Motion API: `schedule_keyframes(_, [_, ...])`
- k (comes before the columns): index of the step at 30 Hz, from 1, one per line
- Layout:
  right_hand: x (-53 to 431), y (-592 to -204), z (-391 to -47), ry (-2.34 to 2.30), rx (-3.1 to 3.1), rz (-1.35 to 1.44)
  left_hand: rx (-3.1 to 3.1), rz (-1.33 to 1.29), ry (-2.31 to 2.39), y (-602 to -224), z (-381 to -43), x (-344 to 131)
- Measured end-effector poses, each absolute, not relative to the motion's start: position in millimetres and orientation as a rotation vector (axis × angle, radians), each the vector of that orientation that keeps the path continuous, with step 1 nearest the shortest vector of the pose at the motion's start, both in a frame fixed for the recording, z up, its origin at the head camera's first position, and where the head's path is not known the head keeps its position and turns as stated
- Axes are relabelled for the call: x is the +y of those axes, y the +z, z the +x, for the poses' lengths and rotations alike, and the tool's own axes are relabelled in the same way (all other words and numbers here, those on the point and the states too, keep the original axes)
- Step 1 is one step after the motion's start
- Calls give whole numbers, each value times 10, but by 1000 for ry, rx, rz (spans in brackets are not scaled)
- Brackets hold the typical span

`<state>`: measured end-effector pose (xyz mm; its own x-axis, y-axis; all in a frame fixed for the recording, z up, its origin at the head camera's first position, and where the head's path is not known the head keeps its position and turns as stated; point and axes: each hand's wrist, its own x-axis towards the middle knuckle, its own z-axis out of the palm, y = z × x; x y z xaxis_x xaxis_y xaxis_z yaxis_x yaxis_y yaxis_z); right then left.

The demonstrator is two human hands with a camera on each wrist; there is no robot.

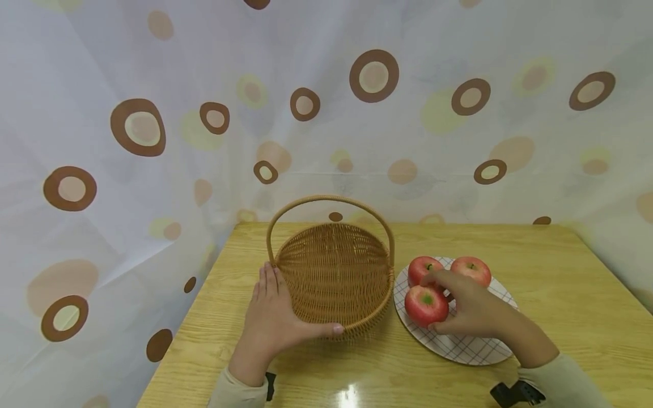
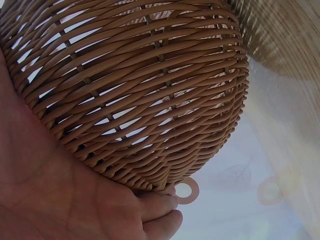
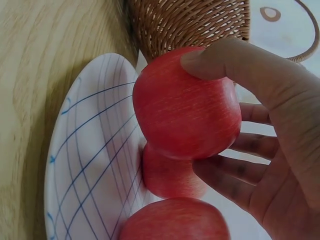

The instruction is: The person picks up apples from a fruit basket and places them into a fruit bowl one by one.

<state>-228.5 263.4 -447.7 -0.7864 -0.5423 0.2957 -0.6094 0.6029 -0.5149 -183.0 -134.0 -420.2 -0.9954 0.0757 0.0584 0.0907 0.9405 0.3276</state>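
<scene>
An oval wicker basket (image 1: pixel 331 272) with a tall arched handle stands at the middle of the table. My left hand (image 1: pixel 272 323) lies against its left side, fingers straight and thumb stretched along the front rim. In the left wrist view, the palm meets the woven wall (image 2: pixel 150 95). To the right of the basket, my right hand (image 1: pixel 476 309) grips a red apple (image 1: pixel 427 306) between thumb and fingers, over a round plate (image 1: pixel 459 352) with a checked pattern. Two more red apples, one behind the gripped one (image 1: pixel 419 267) and one farther right (image 1: pixel 471 269), sit on that plate.
The light wooden table (image 1: pixel 576 294) extends to the right of the plate. Behind and along its sides hangs a pale curtain (image 1: pixel 326 73) printed with brown and yellow circles. The basket's handle (image 1: pixel 326 198) rises in front of this curtain.
</scene>
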Motion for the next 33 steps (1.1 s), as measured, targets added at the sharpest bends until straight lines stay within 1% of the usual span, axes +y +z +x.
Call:
schedule_keyframes(13, [2680, -4516, -2315, 844, -2805, 990, -3042, -134, -510, -4210, -1829, -1342])
schedule_keyframes(33, [2728, -4490, -2295, 842, -2843, 935, -3037, -143, -513, -4195, -1830, -1334])
